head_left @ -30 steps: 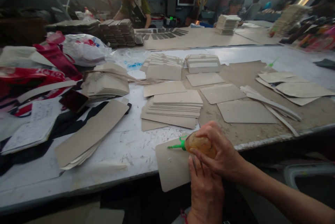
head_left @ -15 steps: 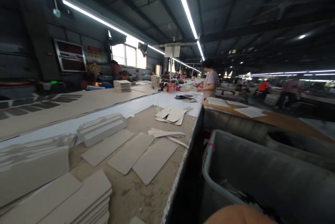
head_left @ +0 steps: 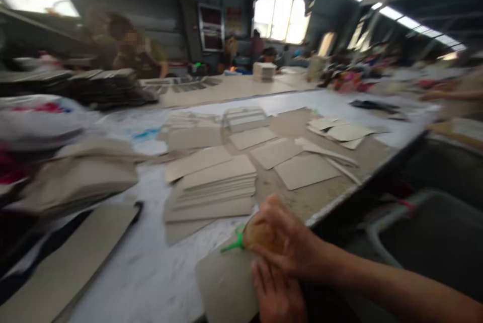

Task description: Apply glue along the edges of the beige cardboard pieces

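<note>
My right hand (head_left: pixel 285 240) is wrapped round a small amber glue bottle (head_left: pixel 260 236) whose green nozzle (head_left: pixel 232 246) points left over a grey cardboard piece (head_left: pixel 222 283) at the table's near edge. My left hand (head_left: pixel 275 295) lies under the right one, fingers on the right side of that cardboard piece. A stack of cut grey cardboard pieces (head_left: pixel 213 184) sits just beyond. The picture is blurred by motion.
More cardboard pieces (head_left: pixel 305 169) lie spread on a brown sheet to the right. Piles of board and bags (head_left: pixel 75 172) crowd the left. A grey bin (head_left: pixel 433 222) stands right of the table. Other people (head_left: pixel 130 54) work at the far side.
The view swung up and right across the hall half a second ago and has come back down to the table. Both hands keep the same hold on bottle and cardboard.
</note>
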A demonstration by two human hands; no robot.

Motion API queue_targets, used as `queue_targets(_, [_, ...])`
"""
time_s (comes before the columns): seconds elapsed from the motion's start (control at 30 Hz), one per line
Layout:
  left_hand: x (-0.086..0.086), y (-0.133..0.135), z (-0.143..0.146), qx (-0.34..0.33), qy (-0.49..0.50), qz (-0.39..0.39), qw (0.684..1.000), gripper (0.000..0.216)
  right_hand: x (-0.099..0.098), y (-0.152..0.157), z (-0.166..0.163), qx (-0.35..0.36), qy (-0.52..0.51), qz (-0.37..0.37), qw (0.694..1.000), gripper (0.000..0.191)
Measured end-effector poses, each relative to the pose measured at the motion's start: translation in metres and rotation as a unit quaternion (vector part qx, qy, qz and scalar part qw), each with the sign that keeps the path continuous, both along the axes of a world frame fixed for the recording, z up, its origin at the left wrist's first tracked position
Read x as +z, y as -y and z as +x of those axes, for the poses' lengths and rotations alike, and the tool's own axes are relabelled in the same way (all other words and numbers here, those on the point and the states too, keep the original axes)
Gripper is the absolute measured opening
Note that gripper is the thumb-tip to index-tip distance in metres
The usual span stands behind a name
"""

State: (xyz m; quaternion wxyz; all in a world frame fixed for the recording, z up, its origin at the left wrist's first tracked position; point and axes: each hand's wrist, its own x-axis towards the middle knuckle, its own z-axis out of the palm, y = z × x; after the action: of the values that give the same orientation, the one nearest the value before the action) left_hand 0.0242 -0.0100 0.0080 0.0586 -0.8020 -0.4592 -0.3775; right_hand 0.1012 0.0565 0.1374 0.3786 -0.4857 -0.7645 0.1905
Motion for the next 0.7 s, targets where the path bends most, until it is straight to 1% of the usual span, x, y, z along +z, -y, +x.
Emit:
queue_targets(0.03, [-0.004,0.005,-0.002,0.042,-0.018,0.003,0.999,0.025,-0.002,-0.001,0.004,0.011,-0.005,0.008,1.000,0.021])
queue_targets(0.1, [-0.009,0.008,0.002,0.103,-0.032,0.025,0.994,0.028,-0.006,-0.005,0.010,0.025,0.012,0.021,0.999,0.025])
queue_targets(0.17, [-0.010,0.008,0.010,0.127,-0.039,0.018,0.991,0.032,-0.007,-0.006,0.011,0.035,0.024,0.034,0.999,0.024])
queue_targets(0.27, [-0.008,0.009,0.017,0.131,-0.042,0.003,0.990,0.035,-0.004,-0.003,0.008,0.038,0.035,0.039,0.998,0.021])
queue_targets(0.37, [-0.009,0.010,0.018,0.122,-0.051,-0.006,0.991,0.038,-0.002,-0.003,0.000,0.043,0.040,0.034,0.998,0.020])
queue_targets(0.5, [-0.010,0.008,0.017,0.125,-0.040,0.018,0.991,0.036,-0.003,-0.005,-0.002,0.055,0.049,0.012,0.997,0.017])
queue_targets(0.6, [-0.003,0.005,0.014,0.131,-0.023,0.035,0.991,0.032,-0.001,-0.006,0.003,0.053,0.060,0.010,0.997,0.017])
queue_targets(0.7, [0.006,0.004,0.007,0.108,-0.059,0.028,0.992,0.031,0.001,-0.006,0.007,0.049,0.074,0.025,0.996,0.019])
